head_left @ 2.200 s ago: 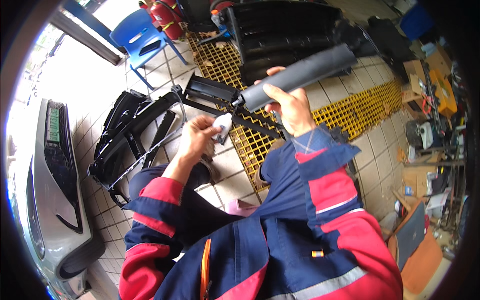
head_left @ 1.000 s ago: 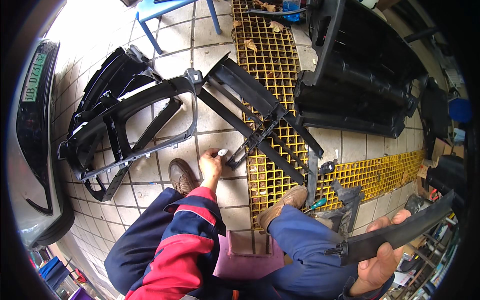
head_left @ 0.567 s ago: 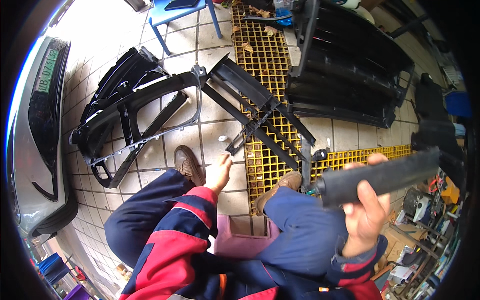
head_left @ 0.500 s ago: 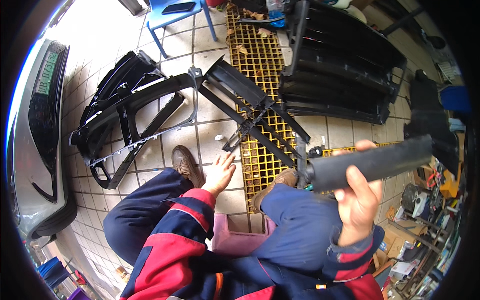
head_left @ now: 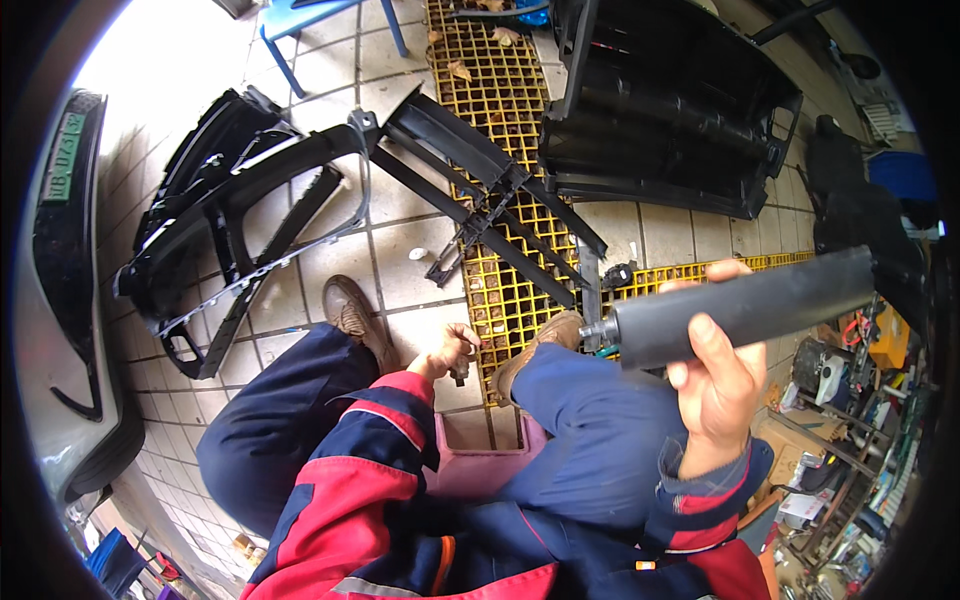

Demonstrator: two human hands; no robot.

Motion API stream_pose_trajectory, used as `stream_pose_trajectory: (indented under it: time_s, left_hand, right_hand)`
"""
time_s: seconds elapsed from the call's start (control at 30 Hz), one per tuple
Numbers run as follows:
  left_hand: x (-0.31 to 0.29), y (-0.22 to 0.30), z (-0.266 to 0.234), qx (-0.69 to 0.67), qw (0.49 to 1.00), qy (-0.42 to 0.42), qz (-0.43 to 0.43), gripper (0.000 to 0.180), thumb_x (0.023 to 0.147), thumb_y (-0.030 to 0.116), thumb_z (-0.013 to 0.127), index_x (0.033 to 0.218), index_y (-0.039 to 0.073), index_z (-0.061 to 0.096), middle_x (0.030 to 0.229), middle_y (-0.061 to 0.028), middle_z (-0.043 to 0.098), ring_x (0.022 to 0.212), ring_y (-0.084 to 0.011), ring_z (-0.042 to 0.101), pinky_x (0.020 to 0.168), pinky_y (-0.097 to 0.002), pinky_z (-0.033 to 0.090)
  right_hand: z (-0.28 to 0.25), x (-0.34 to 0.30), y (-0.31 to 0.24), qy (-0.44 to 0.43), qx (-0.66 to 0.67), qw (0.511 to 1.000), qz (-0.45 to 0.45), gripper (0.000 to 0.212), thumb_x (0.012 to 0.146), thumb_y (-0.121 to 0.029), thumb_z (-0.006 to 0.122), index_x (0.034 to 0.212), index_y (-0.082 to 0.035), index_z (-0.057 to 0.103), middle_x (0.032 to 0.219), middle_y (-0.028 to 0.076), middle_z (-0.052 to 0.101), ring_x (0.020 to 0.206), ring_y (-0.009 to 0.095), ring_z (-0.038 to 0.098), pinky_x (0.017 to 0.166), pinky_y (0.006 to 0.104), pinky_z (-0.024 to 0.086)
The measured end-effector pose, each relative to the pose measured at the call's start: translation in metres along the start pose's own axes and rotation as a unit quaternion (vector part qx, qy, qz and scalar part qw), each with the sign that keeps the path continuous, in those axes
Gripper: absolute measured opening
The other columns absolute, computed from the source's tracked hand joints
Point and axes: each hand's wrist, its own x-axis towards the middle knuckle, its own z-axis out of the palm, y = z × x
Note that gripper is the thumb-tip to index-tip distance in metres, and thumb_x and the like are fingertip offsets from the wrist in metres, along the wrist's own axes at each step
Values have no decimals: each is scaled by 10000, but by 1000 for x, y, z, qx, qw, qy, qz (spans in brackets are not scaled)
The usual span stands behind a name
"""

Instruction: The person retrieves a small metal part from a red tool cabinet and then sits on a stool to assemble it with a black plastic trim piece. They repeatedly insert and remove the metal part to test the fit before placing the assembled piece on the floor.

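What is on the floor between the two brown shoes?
In the head view, between the left shoe and right shoe is the left hand, closed on a small dark part, over pale floor tiles.

Our right hand [head_left: 715,385] grips a long dark grey cylinder [head_left: 745,305] at right. Our left hand [head_left: 450,350] closes on a small dark part [head_left: 461,373] near centre. Black plastic grille frame [head_left: 250,215] lies far left on tiles.

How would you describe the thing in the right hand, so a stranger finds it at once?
Start at the yellow floor grating, then look right. There the right hand holds up a dark grey cylinder. It is smooth and round, unlike the flat black grille parts lying nearby.
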Motion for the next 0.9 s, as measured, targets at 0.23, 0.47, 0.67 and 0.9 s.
stream_pose_trajectory:
  time_s: [0.23, 0.47, 0.67, 0.9]
  left_hand:
    - [87, -9, 50, 0, 1000, -4, -20, 288, 775, -148, 638, 941, 52, 762, 889, -109, 755, 686, -219, 697, 623, -358, 573]
    - [76, -25, 30, -16, 999, 38, -3, 298, 767, -107, 681, 1027, 33, 716, 960, -58, 732, 829, -198, 689, 763, -316, 568]
    - [33, 16, 21, 278, 953, 123, -8, 284, 810, -50, 675, 1070, 45, 737, 1027, -115, 721, 975, -255, 703, 888, -365, 571]
    - [-69, 147, 119, 701, 487, 124, 505, 413, 972, 127, 605, 1354, -11, 680, 1692, -202, 439, 1623, -359, 353, 1309, -707, 201]
  right_hand:
    - [-2, 17, 11, 36, -61, 997, 21, 625, 948, -147, 829, 1412, -61, 419, 1165, 273, 720, 677, 159, 679, 460, 221, 492]
    - [-2, 18, 10, 23, -50, 998, 19, 631, 947, -149, 830, 1417, -59, 418, 1171, 275, 720, 673, 159, 674, 461, 216, 492]
    - [-9, 16, 3, 39, -48, 998, 11, 549, 981, -108, 769, 1427, -58, 453, 1217, 242, 718, 779, 163, 698, 521, 215, 500]
    - [-20, 14, 6, 26, 12, 998, -64, 445, 998, -3, 706, 1403, -70, 533, 1191, 172, 749, 773, 121, 692, 552, 217, 521]
